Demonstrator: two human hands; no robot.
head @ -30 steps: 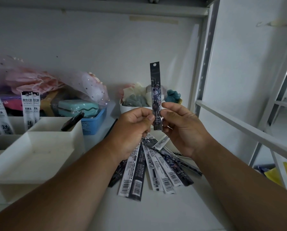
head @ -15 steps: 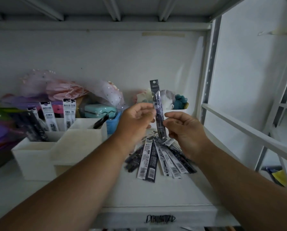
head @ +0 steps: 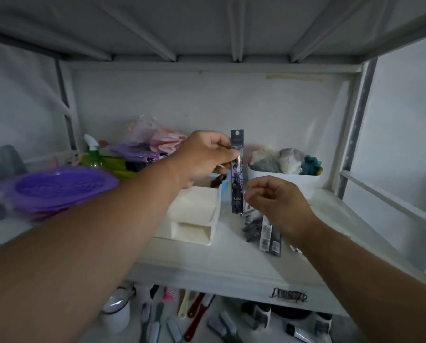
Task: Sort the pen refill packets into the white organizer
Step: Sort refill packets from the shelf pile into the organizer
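Upright, the dark refill packet (head: 237,169) is pinched by the left hand (head: 203,158) above the white organizer (head: 194,214), while the right hand (head: 278,205) hangs loosely curled beside it, holding nothing.

Held refill packet (head: 237,169): glossy dark plastic film, light glare. White organizer (head: 194,214): smooth matt plastic. Purple dish (head: 60,186): shiny plastic. Shelf (head: 231,263): matt white painted board. Right upright (head: 355,134): dull perforated metal. White tub (head: 283,180): smooth plastic, soft cloth-like contents.

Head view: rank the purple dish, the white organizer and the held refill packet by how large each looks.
1. purple dish, blurred and nearer the camera, so its lead is unsure.
2. white organizer, partly hidden by the left arm.
3. held refill packet, a narrow strip pinched by the left hand.
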